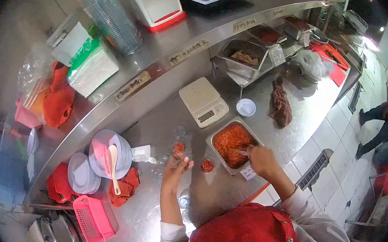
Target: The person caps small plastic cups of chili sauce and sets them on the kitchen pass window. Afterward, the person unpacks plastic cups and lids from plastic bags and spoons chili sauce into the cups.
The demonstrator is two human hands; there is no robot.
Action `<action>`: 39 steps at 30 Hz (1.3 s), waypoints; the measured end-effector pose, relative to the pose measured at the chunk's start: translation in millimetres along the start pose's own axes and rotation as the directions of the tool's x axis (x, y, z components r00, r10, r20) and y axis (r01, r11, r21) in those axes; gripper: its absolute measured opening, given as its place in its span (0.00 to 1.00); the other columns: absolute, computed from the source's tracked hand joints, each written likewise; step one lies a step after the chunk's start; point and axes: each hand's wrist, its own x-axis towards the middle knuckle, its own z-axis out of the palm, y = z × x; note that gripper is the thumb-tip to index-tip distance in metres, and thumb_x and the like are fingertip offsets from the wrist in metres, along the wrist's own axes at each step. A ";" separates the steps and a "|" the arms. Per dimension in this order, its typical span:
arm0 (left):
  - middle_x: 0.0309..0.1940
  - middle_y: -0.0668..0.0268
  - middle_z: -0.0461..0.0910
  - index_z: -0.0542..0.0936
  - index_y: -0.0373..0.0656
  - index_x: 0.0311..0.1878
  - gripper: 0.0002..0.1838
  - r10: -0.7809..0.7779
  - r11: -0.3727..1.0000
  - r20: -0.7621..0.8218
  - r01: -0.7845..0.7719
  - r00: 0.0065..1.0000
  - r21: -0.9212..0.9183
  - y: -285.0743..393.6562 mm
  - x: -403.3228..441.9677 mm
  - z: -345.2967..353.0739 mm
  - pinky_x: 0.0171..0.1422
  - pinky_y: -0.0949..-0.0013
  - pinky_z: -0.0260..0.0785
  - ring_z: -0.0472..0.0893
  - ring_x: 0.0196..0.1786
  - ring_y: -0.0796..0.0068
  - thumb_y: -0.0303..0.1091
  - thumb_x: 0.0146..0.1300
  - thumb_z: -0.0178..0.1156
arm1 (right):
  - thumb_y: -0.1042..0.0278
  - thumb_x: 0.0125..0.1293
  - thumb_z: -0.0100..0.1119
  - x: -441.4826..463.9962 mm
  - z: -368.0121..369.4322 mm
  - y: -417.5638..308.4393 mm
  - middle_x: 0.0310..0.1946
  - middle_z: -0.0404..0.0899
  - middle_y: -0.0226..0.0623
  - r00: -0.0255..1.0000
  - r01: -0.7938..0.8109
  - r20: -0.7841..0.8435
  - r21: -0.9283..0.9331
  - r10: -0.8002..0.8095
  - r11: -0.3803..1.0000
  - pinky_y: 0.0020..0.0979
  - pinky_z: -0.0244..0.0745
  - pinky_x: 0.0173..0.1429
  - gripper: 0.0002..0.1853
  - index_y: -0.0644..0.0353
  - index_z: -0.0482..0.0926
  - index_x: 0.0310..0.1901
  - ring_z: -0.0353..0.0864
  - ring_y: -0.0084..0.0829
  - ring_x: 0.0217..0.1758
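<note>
A rectangular metal pan (221,152) full of chunky red sauce (233,138) sits on the steel counter. My right hand (263,161) is closed around the handle of a spoon (240,151) whose far end dips into the sauce. To the left, my left hand (176,166) has its fingers curled at a small clear cup (178,147) with red sauce in it. Between my hands a second small cup of red sauce (207,166) stands on the counter. Clear, empty-looking plastic pieces lie around my left hand, hard to make out.
Beyond the pan are a digital scale (204,102) and a small white bowl (246,107). A dark red piece of meat (279,102) lies to the right. Stacked plates (83,172), a pink basket (94,219) and a red cloth (125,187) occupy the left. A shelf (221,23) overhangs the back.
</note>
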 end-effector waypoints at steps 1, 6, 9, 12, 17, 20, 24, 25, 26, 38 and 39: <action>0.45 0.64 0.77 0.71 0.42 0.52 0.17 -0.023 0.998 0.033 0.025 0.999 -0.056 -1.7 -2.2 -0.6 0.53 0.62 0.77 0.82 0.44 0.66 0.24 0.61 0.64 | 0.62 0.62 0.57 2.8 4.0 0.6 0.30 0.81 0.54 1.000 0.006 -0.001 -0.002 -0.006 1.000 0.51 0.76 0.42 0.11 0.61 0.78 0.38 0.82 0.54 0.35; 0.51 0.61 0.72 0.68 0.42 0.56 0.20 0.124 0.988 0.156 -0.107 0.980 -0.112 5.9 -16.1 4.5 0.59 0.58 0.76 0.80 0.50 0.66 0.23 0.61 0.62 | 0.59 0.60 0.59 4.7 1.0 -2.8 0.31 0.83 0.48 0.989 -0.144 -0.023 0.129 0.148 0.981 0.49 0.77 0.44 0.11 0.57 0.82 0.37 0.83 0.51 0.39; 0.52 0.62 0.70 0.67 0.43 0.58 0.23 0.215 0.976 0.226 -0.203 0.950 -0.075 7.1 -19.2 6.9 0.61 0.55 0.74 0.76 0.53 0.68 0.22 0.61 0.62 | 0.55 0.58 0.64 -1.0 -4.8 -0.1 0.32 0.84 0.45 0.975 -0.216 0.002 0.233 0.221 0.948 0.48 0.76 0.43 0.13 0.54 0.83 0.39 0.83 0.50 0.39; 0.51 0.63 0.68 0.67 0.41 0.59 0.25 0.181 0.983 0.240 -0.185 0.954 -0.008 11.0 -17.8 11.5 0.63 0.54 0.73 0.73 0.55 0.70 0.22 0.60 0.63 | 0.53 0.59 0.65 -10.8 -6.0 6.4 0.32 0.83 0.46 0.970 -0.198 -0.066 0.339 0.233 0.920 0.46 0.76 0.42 0.15 0.56 0.84 0.38 0.83 0.50 0.38; 0.50 0.67 0.69 0.69 0.43 0.59 0.24 0.141 0.990 0.273 -0.131 0.951 -0.055 -0.2 -9.4 8.4 0.63 0.51 0.73 0.73 0.54 0.73 0.20 0.60 0.62 | 0.54 0.59 0.66 -26.7 -10.5 20.1 0.31 0.83 0.45 0.973 -0.165 -0.072 0.457 0.221 0.874 0.42 0.75 0.39 0.15 0.57 0.84 0.37 0.83 0.48 0.36; 0.51 0.67 0.69 0.69 0.43 0.59 0.24 0.137 0.981 0.368 -0.075 0.920 -0.178 -0.4 -9.9 10.2 0.63 0.52 0.73 0.76 0.52 0.71 0.21 0.60 0.63 | 0.54 0.59 0.66 -33.9 -8.0 29.2 0.30 0.83 0.45 0.967 -0.142 -0.115 0.499 0.228 0.855 0.40 0.74 0.38 0.15 0.58 0.84 0.37 0.83 0.47 0.34; 0.57 0.61 0.66 0.65 0.39 0.61 0.27 0.054 0.998 0.294 -0.062 0.954 0.018 6.3 -8.5 24.2 0.57 0.61 0.78 0.77 0.53 0.65 0.21 0.60 0.64 | 0.55 0.60 0.67 -39.9 -27.2 24.0 0.30 0.84 0.44 0.956 -0.194 -0.075 0.561 0.283 0.805 0.38 0.73 0.36 0.15 0.59 0.83 0.38 0.83 0.45 0.31; 0.58 0.60 0.65 0.63 0.40 0.62 0.29 0.040 0.995 0.209 -0.057 0.977 0.077 4.4 -7.8 28.0 0.55 0.62 0.79 0.78 0.52 0.65 0.20 0.59 0.64 | 0.55 0.60 0.67 -41.2 -30.6 24.1 0.30 0.84 0.44 0.957 -0.193 -0.075 0.560 0.282 0.806 0.38 0.73 0.36 0.15 0.59 0.83 0.38 0.83 0.45 0.31; 0.58 0.60 0.65 0.63 0.40 0.62 0.29 0.042 0.995 0.209 -0.059 0.977 0.076 1.6 -6.3 31.1 0.55 0.62 0.79 0.78 0.52 0.65 0.20 0.59 0.64 | 0.56 0.60 0.67 -41.9 -33.7 25.1 0.29 0.84 0.44 0.962 -0.173 -0.083 0.551 0.260 0.816 0.38 0.73 0.36 0.14 0.59 0.83 0.39 0.83 0.44 0.31; 0.59 0.60 0.69 0.67 0.42 0.63 0.31 0.279 0.850 0.272 -0.369 0.921 0.376 -13.0 14.7 55.5 0.62 0.58 0.71 0.77 0.54 0.64 0.35 0.59 0.68 | 0.60 0.59 0.68 -46.2 -45.5 41.4 0.23 0.81 0.42 0.963 -0.123 -0.133 0.554 0.233 0.824 0.36 0.71 0.32 0.13 0.62 0.81 0.37 0.81 0.40 0.26; 0.57 0.59 0.73 0.70 0.42 0.60 0.30 0.362 0.712 0.259 -0.445 0.895 0.543 -10.4 16.2 58.3 0.62 0.56 0.69 0.77 0.55 0.63 0.37 0.56 0.70 | 0.60 0.59 0.68 -46.6 -45.4 43.1 0.22 0.80 0.41 0.961 -0.075 -0.189 0.528 0.203 0.846 0.36 0.70 0.31 0.13 0.62 0.81 0.37 0.80 0.38 0.24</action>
